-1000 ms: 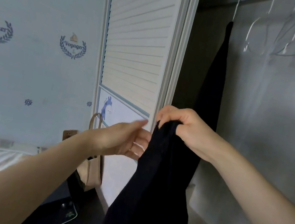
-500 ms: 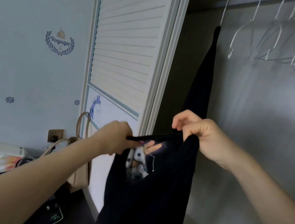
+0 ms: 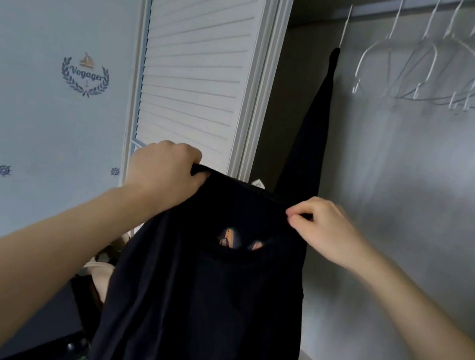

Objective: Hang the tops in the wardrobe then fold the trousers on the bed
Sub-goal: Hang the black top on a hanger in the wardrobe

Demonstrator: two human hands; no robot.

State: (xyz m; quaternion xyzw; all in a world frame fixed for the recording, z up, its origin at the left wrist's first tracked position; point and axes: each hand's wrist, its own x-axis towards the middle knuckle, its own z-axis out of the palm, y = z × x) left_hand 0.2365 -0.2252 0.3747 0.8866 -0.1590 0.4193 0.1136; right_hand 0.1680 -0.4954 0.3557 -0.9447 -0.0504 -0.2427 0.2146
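Both hands, left [image 3: 164,171] & right [image 3: 321,226], well apart, clamped on black top [image 3: 203,294] edge, stretched btwn them, prob. to open it for empty hangers [image 3: 420,69] up-right of right hand.

Pale nautical wallpaper [image 3: 41,81] beside a white louvred door [image 3: 196,61].

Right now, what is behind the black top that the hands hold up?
Behind the black top, a hanging dark garment and the wardrobe door's frame show above it; lower parts are covered.

hands [image 3: 235,204] gripping black top [image 3: 202,300], perhaps inside-out
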